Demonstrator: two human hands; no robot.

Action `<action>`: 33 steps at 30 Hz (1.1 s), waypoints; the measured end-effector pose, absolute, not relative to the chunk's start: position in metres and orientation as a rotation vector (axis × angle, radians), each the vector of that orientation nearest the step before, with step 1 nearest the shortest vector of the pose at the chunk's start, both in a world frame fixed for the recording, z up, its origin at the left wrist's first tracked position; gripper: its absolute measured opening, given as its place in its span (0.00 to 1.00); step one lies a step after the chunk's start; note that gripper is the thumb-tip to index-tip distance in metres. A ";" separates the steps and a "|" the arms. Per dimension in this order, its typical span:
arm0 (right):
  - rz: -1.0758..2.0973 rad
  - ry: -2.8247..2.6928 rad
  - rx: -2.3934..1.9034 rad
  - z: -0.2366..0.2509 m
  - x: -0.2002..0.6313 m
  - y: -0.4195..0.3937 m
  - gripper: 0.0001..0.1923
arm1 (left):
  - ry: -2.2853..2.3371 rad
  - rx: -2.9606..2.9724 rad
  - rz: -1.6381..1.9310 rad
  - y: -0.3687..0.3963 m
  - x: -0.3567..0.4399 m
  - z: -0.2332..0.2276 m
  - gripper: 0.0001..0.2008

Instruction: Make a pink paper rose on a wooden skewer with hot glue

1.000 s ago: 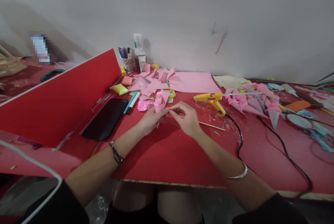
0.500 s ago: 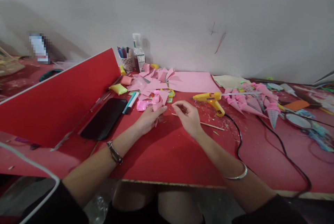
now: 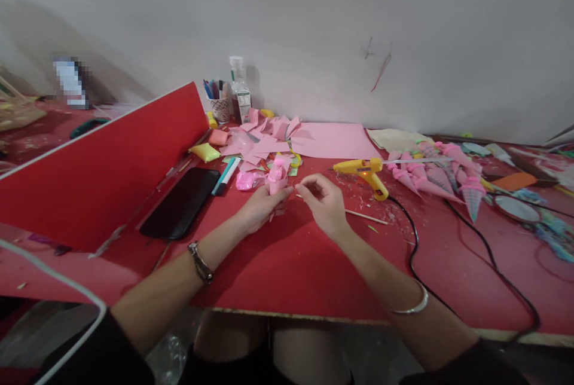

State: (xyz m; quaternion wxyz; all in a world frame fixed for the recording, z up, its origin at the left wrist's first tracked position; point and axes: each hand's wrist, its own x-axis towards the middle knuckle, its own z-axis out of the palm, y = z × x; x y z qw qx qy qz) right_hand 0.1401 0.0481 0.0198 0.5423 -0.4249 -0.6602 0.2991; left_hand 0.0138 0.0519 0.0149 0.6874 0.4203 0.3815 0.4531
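Note:
In my left hand (image 3: 262, 208) a small pink paper cone (image 3: 277, 180) is held upright, with a lump of bright pink clay at its top. My fingers are wrapped round its lower part and hide most of it. My right hand (image 3: 323, 202) is just to the right, apart from the cone, with thumb and forefinger pinched together. Whatever sits in that pinch is too small to name. A thin wooden stick (image 3: 365, 216) lies on the red table beside my right hand. A packet of pink clay (image 3: 250, 180) lies left of the cone.
A yellow glue gun (image 3: 365, 173) with a glue stick rests right of my hands, its black cord trailing forward. Several pink cones (image 3: 434, 173) are piled further right. Pink paper scraps (image 3: 258, 140), markers (image 3: 225, 176), a black phone (image 3: 182, 202) and a red board (image 3: 112, 170) are left.
My left hand and the cone have shifted slightly right, and the cone has turned a little in my fingers. My right hand stays pinched in nearly the same place.

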 end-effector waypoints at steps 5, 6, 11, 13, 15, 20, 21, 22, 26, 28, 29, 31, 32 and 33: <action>0.695 -1.578 -1.007 0.018 0.140 0.048 0.01 | 0.837 0.932 0.992 0.052 0.015 0.014 0.15; 0.681 -1.591 -1.002 0.018 0.140 0.048 0.02 | 0.833 0.925 0.985 0.052 0.015 0.014 0.15; 0.543 -1.637 -0.977 0.019 0.142 0.048 0.08 | 0.853 0.888 0.964 0.051 0.015 0.014 0.14; 0.523 -1.627 -0.972 0.019 0.142 0.049 0.08 | 0.868 0.882 0.951 0.051 0.015 0.014 0.14; 0.563 -1.591 -0.973 0.019 0.142 0.050 0.08 | 0.879 0.878 0.934 0.051 0.015 0.015 0.13; 0.723 -1.404 -1.004 0.017 0.141 0.050 0.04 | 0.893 0.878 0.900 0.050 0.016 0.017 0.11; 0.744 -1.380 -1.005 0.017 0.141 0.050 0.04 | 0.897 0.877 0.898 0.050 0.016 0.017 0.11; 0.763 -1.363 -1.003 0.017 0.141 0.050 0.04 | 0.901 0.874 0.897 0.050 0.016 0.017 0.11; 0.800 -1.385 -0.977 0.018 0.140 0.050 0.04 | 0.889 0.863 0.899 0.050 0.016 0.018 0.10; 0.786 -1.433 -0.964 0.017 0.139 0.050 0.04 | 0.882 0.870 0.903 0.050 0.017 0.018 0.09; 0.768 -1.453 -0.960 0.017 0.139 0.050 0.04 | 0.881 0.874 0.906 0.050 0.017 0.018 0.09; 0.720 -1.475 -0.955 0.017 0.139 0.049 0.03 | 0.883 0.881 0.919 0.050 0.017 0.017 0.10; 0.696 -1.481 -0.954 0.017 0.139 0.049 0.02 | 0.881 0.884 0.924 0.050 0.017 0.017 0.11; 0.676 -1.486 -0.953 0.017 0.139 0.049 0.01 | 0.880 0.887 0.926 0.050 0.017 0.017 0.12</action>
